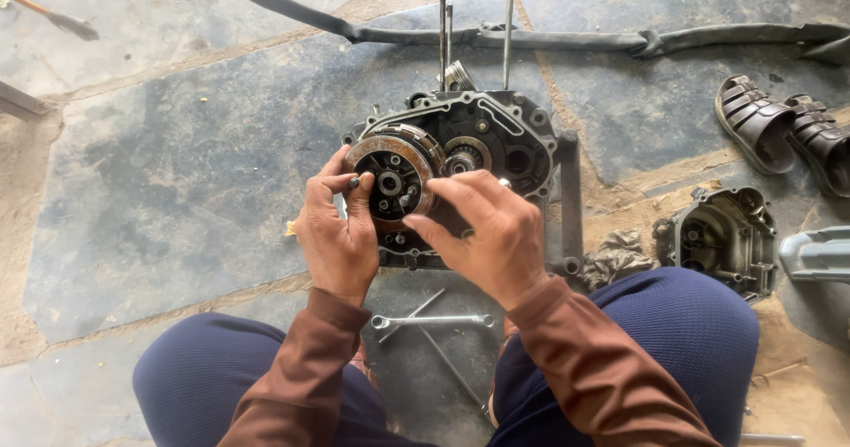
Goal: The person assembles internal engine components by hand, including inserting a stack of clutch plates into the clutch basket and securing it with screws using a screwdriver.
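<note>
Outdoors, the work lay on a floor (177, 173) of big grey stone slabs with sandy, dusty joints between them. The engine case (496, 142) stood on this floor in front of the seated person, with long studs (443, 31) pointing away, and the round clutch (394, 177) was on its left side. The left hand (336, 235) touched the clutch rim, and its fingers (354, 186) were pinched narrow on a small dark part (353, 182), perhaps a bolt; it was too small to tell surely. The right hand (487, 230) rested over the lower part of the case, its fingers (443, 186) bent and slightly spread, and I could not tell whether they held something. This hand hid the case below the clutch. Wrenches (434, 320) lay between the knees, partly covered by the sleeves. To the right were a rag (615, 257), a cover (722, 235), sandals (784, 128) cut off by the edge, and a grey piece (819, 254) also cut off. A dark rubber strip (549, 35) ran behind.
</note>
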